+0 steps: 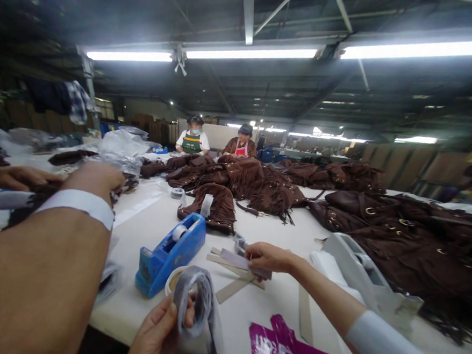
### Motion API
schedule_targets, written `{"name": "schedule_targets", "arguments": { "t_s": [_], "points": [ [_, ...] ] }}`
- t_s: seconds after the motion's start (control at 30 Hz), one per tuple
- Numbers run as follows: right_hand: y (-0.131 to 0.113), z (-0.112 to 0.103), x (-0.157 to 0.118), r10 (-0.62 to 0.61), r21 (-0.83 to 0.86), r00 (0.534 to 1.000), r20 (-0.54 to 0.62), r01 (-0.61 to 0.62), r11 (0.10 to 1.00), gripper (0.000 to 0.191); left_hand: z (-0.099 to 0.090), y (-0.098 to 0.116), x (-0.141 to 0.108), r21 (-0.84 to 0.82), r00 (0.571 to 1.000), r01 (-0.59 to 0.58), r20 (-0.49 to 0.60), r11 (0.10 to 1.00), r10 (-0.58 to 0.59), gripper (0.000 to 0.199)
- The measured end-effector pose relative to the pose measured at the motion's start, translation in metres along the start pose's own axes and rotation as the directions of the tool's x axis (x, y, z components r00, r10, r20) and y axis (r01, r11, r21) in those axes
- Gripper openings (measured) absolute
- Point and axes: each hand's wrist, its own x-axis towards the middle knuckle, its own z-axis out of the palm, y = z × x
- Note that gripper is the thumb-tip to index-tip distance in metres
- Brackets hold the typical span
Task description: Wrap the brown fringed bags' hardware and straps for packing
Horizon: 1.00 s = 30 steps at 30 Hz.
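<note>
My left hand (159,325) grips a coiled strap wrapped in clear plastic (193,296), its fingers inside and around the loop; a loose end hangs below it. Farther right, my right hand (266,258) pinches a flat greyish strip (236,259) above several crossed beige strips (231,288) on the white table (132,308). A tape roll (172,281) lies partly behind the coil. Beside it stands a blue tape dispenser (171,254). A small plastic-wrapped piece (241,245) sits just behind my right hand's fingers.
Another person's forearm (44,276) with a white band crosses the left side. Brown fringed bags (217,205) are piled across the back and right. A grey dispenser (359,265) stands right, a purple printed bag (284,346) in front. Two people (193,142) are at the far side.
</note>
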Motion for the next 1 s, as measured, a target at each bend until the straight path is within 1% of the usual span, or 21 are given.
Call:
{"name": "schedule_targets", "arguments": {
  "t_s": [0.1,0.2,0.27,0.33,0.37,0.43,0.57,0.63,0.67,0.73,0.8,0.83,0.9,0.93,1.0],
  "points": [
    [-0.004,0.011,-0.013,0.013,-0.042,0.996,-0.090,-0.017,0.999,0.024,0.002,0.000,0.001,-0.003,1.000,0.015,0.019,1.000,-0.015,0.042],
    [-0.014,0.033,-0.028,0.011,-0.157,0.983,-0.182,-0.040,0.987,0.022,0.001,0.000,0.004,-0.013,0.998,0.043,0.051,0.999,-0.042,0.040],
    [-0.020,0.049,-0.035,0.008,-0.227,0.976,-0.218,-0.059,0.972,0.023,-0.001,-0.002,0.006,-0.024,0.998,0.042,0.046,0.999,-0.041,0.041],
    [-0.024,0.061,-0.039,0.013,-0.261,0.968,-0.251,-0.081,0.962,0.027,-0.003,-0.005,0.008,-0.033,0.999,0.034,0.039,0.999,-0.033,0.042],
    [-0.024,0.063,-0.039,0.020,-0.266,0.963,-0.270,-0.094,0.959,0.027,-0.004,-0.006,0.010,-0.034,0.999,0.033,0.043,0.999,-0.031,0.042],
    [-0.023,0.062,-0.038,0.026,-0.261,0.952,-0.305,-0.110,0.959,0.026,-0.005,-0.009,0.012,-0.035,0.998,0.028,0.057,0.999,-0.026,0.041],
    [-0.020,0.047,-0.040,0.018,-0.221,0.927,-0.375,-0.108,0.969,0.022,-0.007,-0.011,0.016,-0.037,0.997,0.026,0.074,0.999,-0.024,0.039],
    [-0.022,0.042,-0.043,0.040,-0.165,0.910,-0.413,-0.118,0.979,0.019,-0.005,-0.012,0.018,-0.046,0.995,0.027,0.095,0.999,-0.023,0.035],
    [-0.023,0.042,-0.045,0.068,-0.093,0.900,-0.430,-0.119,0.989,0.018,-0.002,-0.012,0.019,-0.052,0.994,0.027,0.108,0.998,-0.021,0.033],
    [-0.024,0.044,-0.048,0.150,0.138,0.879,-0.453,-0.097,0.986,0.015,0.004,-0.013,0.020,-0.067,0.992,0.033,0.124,0.997,-0.024,0.033],
    [-0.024,0.048,-0.050,0.228,0.382,0.865,-0.446,-0.047,0.923,0.019,0.012,-0.013,0.021,-0.080,0.991,0.048,0.126,0.996,-0.038,0.033],
    [-0.023,0.050,-0.051,0.251,0.457,0.862,-0.440,-0.026,0.889,0.022,0.015,-0.014,0.021,-0.085,0.991,0.054,0.124,0.995,-0.043,0.033],
    [-0.019,0.053,-0.053,0.273,0.500,0.846,-0.458,-0.008,0.866,0.025,0.020,-0.015,0.021,-0.088,0.992,0.063,0.118,0.994,-0.052,0.034],
    [-0.017,0.055,-0.053,0.283,0.474,0.828,-0.484,-0.023,0.880,0.024,0.021,-0.015,0.021,-0.086,0.992,0.064,0.113,0.994,-0.054,0.035],
    [-0.010,0.056,-0.053,0.304,0.351,0.772,-0.559,-0.112,0.930,0.019,0.023,-0.016,0.021,-0.080,0.994,0.061,0.091,0.995,-0.053,0.037]
  ]
}}
